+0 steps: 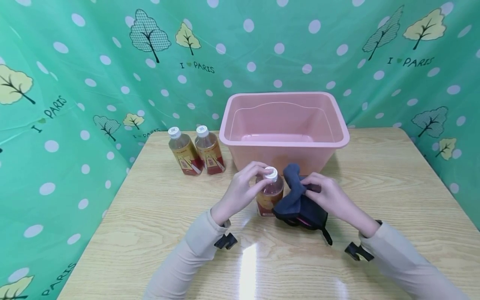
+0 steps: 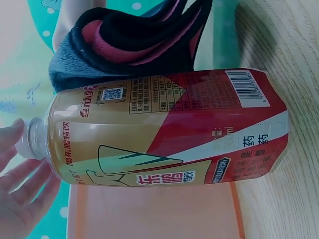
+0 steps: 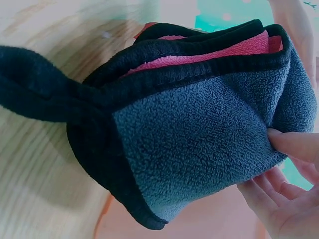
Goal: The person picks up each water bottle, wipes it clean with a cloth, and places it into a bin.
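Observation:
A drink bottle (image 1: 271, 199) with a white cap and a red and yellow label stands upright in front of the pink bin. My left hand (image 1: 241, 189) grips it at the cap, thumb and fingers around the neck, as the left wrist view also shows. Just right of the bottle is a folded cloth (image 1: 296, 200), dark blue-grey and fuzzy, with black edging, a hanging loop and pink inside (image 3: 199, 55). My right hand (image 1: 328, 196) pinches the cloth near its upper end. The cloth's lower part is at the tabletop, close beside the bottle.
Behind both hands stands the pink bin (image 1: 284, 144), its opening facing up. Left of it are two similar bottles, one (image 1: 186, 154) beside the other (image 1: 211, 152). The wooden table (image 1: 150, 233) ends against a green patterned curtain (image 1: 262, 41).

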A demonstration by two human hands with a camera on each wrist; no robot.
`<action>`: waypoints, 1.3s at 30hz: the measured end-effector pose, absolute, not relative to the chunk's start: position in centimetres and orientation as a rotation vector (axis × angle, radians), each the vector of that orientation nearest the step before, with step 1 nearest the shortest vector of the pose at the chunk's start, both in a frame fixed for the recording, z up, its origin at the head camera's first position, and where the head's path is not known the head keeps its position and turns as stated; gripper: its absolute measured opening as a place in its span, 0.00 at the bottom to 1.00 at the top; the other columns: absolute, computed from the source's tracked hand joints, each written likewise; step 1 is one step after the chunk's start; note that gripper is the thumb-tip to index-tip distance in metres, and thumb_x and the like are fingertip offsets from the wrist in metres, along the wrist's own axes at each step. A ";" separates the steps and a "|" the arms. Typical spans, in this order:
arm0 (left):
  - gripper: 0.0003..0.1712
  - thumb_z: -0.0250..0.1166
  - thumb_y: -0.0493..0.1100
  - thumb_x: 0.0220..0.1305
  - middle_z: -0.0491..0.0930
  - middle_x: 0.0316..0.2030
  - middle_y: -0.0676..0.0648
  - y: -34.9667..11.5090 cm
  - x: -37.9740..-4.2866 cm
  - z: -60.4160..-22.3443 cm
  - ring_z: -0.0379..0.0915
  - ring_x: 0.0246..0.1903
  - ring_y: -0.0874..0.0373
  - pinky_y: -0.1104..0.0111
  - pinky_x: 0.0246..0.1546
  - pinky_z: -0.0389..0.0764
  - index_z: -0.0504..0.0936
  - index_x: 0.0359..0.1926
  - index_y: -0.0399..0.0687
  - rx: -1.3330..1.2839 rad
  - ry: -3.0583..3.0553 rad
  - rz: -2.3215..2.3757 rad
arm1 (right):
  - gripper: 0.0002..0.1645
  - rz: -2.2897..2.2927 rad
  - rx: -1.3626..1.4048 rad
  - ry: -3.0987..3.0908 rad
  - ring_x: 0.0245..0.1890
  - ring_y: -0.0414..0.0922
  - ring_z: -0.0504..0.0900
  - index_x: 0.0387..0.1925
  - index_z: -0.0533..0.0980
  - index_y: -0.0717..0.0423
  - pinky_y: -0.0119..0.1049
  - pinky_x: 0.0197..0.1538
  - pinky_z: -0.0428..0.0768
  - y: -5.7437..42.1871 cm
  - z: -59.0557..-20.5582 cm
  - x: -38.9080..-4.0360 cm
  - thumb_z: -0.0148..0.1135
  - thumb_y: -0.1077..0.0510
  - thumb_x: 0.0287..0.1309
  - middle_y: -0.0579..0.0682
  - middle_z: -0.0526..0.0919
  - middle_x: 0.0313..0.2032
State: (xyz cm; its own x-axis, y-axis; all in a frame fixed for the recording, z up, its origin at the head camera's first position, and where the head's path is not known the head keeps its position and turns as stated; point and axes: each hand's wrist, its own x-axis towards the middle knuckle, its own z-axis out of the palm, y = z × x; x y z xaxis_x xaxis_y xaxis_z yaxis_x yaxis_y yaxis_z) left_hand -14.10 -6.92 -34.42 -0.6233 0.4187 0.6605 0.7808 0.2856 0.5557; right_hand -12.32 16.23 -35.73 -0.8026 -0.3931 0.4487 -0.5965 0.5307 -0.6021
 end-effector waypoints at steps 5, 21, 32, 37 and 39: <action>0.09 0.64 0.33 0.51 0.77 0.38 0.44 -7.0 -14.1 -34.4 0.73 0.35 0.61 0.73 0.34 0.77 0.78 0.36 0.37 -1.089 -2.158 -1.293 | 0.15 1.115 0.827 -2.510 0.34 0.43 0.77 0.29 0.78 0.65 0.34 0.35 0.80 15.9 -35.5 -12.5 0.62 0.80 0.36 0.53 0.79 0.30; 0.11 0.64 0.33 0.51 0.77 0.38 0.44 -7.0 -14.1 -34.5 0.74 0.37 0.60 0.77 0.37 0.76 0.78 0.38 0.37 -1.083 -2.162 -1.325 | 0.12 1.165 0.801 -2.541 0.34 0.49 0.78 0.28 0.78 0.67 0.37 0.35 0.80 14.7 -36.1 -12.9 0.62 0.79 0.38 0.55 0.80 0.30; 0.11 0.64 0.33 0.51 0.77 0.38 0.44 -7.0 -14.2 -34.6 0.74 0.37 0.61 0.77 0.38 0.76 0.78 0.38 0.37 -1.077 -2.167 -1.319 | 0.11 1.049 0.796 -2.644 0.33 0.50 0.78 0.29 0.77 0.67 0.42 0.36 0.78 14.7 -37.6 -13.0 0.62 0.76 0.38 0.55 0.79 0.30; 0.11 0.65 0.33 0.51 0.77 0.38 0.44 -7.0 -14.2 -34.7 0.74 0.37 0.60 0.77 0.38 0.76 0.78 0.38 0.37 -1.071 -2.168 -1.322 | 0.10 1.020 0.805 -2.674 0.32 0.49 0.78 0.29 0.77 0.66 0.41 0.35 0.77 14.6 -38.2 -13.1 0.62 0.76 0.38 0.55 0.79 0.30; 0.11 0.65 0.33 0.51 0.77 0.38 0.44 -7.0 -14.2 -34.7 0.74 0.37 0.60 0.77 0.39 0.76 0.78 0.38 0.37 -1.068 -2.166 -1.325 | 0.10 1.014 0.816 -2.685 0.31 0.48 0.77 0.28 0.77 0.66 0.40 0.33 0.77 14.6 -38.4 -13.1 0.62 0.76 0.38 0.54 0.79 0.30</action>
State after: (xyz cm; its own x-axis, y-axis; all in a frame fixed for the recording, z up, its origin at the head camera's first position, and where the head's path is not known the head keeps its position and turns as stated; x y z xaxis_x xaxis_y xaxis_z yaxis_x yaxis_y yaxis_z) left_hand -14.22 -7.01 -34.67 -0.6365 0.4054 0.6561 0.7688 0.2646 0.5822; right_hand -13.14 14.58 -38.39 -0.8388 -0.4357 0.3266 -0.5428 0.6219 -0.5645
